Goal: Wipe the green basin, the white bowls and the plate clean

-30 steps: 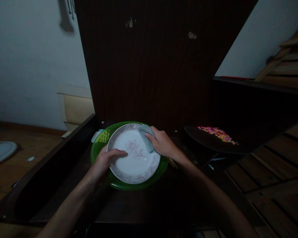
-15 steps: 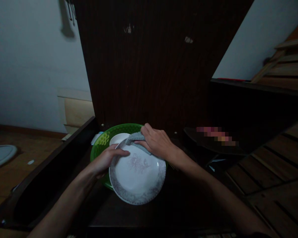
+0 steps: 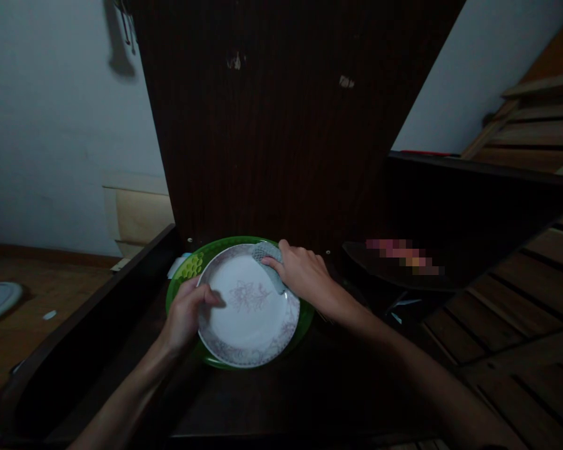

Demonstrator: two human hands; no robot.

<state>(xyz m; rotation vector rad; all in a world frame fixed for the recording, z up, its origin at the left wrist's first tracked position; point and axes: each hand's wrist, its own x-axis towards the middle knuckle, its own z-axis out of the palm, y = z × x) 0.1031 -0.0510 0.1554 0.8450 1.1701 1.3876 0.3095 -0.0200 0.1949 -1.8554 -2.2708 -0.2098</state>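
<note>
A white plate [image 3: 251,312] with a floral print at its middle and a grey patterned rim is tilted toward me. My left hand [image 3: 187,312] grips its left edge, thumb on the face and fingers behind. At the plate's upper right edge, my right hand [image 3: 303,269] is closed on a grey cloth [image 3: 268,256] pressed against the rim. Behind and below the plate is a green basin [image 3: 178,287], mostly covered by it; what lies inside is hidden.
The basin stands on a dark wooden surface [image 3: 263,406] with a tall dark panel [image 3: 281,144] behind. A raised dark side board [image 3: 98,312] runs along the left. On the right are a dark rounded thing with a blurred patch [image 3: 398,269] and wooden slats [image 3: 511,300].
The plate has moved up and slightly left, now covering the white dish seen in the basin. The right hand with the cloth has shifted along the rim toward the right.
</note>
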